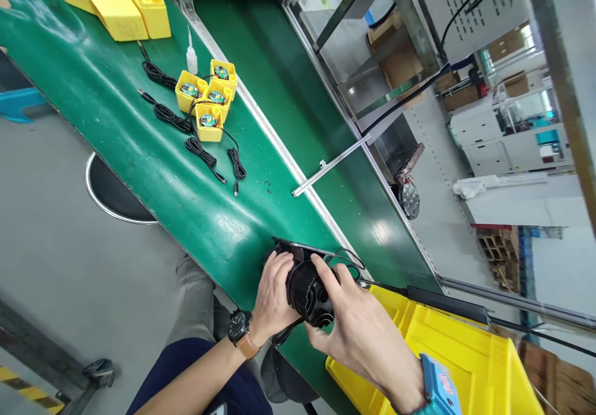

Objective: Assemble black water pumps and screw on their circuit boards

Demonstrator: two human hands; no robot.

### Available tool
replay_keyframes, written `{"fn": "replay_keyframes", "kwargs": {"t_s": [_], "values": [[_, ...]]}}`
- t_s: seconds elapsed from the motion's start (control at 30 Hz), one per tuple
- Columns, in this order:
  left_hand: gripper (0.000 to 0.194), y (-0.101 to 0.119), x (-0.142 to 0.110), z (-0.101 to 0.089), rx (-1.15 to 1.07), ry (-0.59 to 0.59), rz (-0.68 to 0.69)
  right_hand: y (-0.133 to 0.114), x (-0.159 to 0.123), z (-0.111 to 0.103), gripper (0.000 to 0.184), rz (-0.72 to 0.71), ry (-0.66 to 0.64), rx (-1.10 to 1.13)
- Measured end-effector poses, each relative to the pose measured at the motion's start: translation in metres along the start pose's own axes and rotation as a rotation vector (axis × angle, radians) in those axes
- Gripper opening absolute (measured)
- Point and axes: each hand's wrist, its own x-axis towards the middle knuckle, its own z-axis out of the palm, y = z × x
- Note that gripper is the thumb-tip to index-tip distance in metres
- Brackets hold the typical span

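A black plastic housing (305, 288) with a round, ringed opening is between my two hands, low over the front part of the green bench. My left hand (274, 291) wraps its left side, fingers curled over the top. On the right side, my right hand (344, 303) grips it with thumb and fingers around the rim. A flat dark plate (302, 245) shows behind the housing, and a thin black cable (351, 260) loops out beside it. The inside of the housing is dark and hard to make out.
Several small yellow cups (208, 123) with circuit boards and coiled black cables (200, 152) stand farther along the bench (223, 223). Near them is a white bottle (191, 58). Larger yellow boxes (125, 15) sit at the far end. A yellow crate (456, 353) stands at right; a metal rail (279, 142) divides the surface.
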Motion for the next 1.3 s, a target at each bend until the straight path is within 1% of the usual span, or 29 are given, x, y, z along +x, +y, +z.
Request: {"fn": "replay_keyframes", "kwargs": {"t_s": [0.1, 0.17, 0.2, 0.27, 0.37, 0.43, 0.53, 0.7, 0.83, 0.9, 0.97, 1.1, 1.3], "values": [[0.062, -0.003, 0.002, -0.002, -0.008, -0.013, 0.015, 0.007, 0.004, 0.0, 0.098, -0.062, 0.029, 0.034], [0.063, -0.004, 0.002, -0.002, -0.022, -0.019, 0.02, 0.011, 0.004, 0.002, 0.098, -0.056, 0.043, 0.117], [0.063, -0.005, 0.002, -0.002, -0.032, -0.022, 0.023, 0.013, 0.003, 0.002, 0.094, -0.041, 0.046, 0.16], [0.065, -0.006, 0.003, -0.002, -0.058, -0.035, 0.032, 0.015, 0.001, 0.003, 0.079, -0.021, 0.039, 0.203], [0.067, -0.009, 0.006, -0.002, -0.094, -0.066, 0.042, 0.013, 0.0, 0.001, 0.061, -0.03, 0.009, 0.152], [0.068, -0.01, 0.008, -0.003, -0.112, -0.084, 0.05, 0.011, 0.0, -0.002, 0.059, -0.028, -0.022, 0.088], [0.069, -0.011, 0.009, -0.003, -0.126, -0.104, 0.042, 0.008, 0.002, -0.004, 0.062, -0.036, -0.037, -0.001], [0.068, -0.01, 0.01, -0.004, -0.138, -0.125, 0.046, 0.006, 0.0, -0.004, 0.07, -0.107, -0.019, -0.085], [0.063, -0.011, 0.012, -0.005, -0.141, -0.16, 0.053, 0.005, -0.006, -0.002, 0.084, -0.136, -0.001, -0.19], [0.061, -0.012, 0.014, -0.006, -0.149, -0.179, 0.055, 0.005, -0.01, -0.001, 0.091, -0.15, -0.012, -0.22], [0.062, -0.013, 0.016, -0.008, -0.159, -0.195, 0.056, 0.005, -0.012, -0.002, 0.092, -0.127, -0.04, -0.196], [0.065, -0.013, 0.019, -0.01, -0.176, -0.215, 0.059, 0.004, -0.011, -0.005, 0.086, -0.036, -0.122, -0.111], [0.068, -0.014, 0.02, -0.011, -0.189, -0.242, 0.075, 0.002, -0.005, -0.008, 0.084, 0.015, -0.143, -0.071]]}}
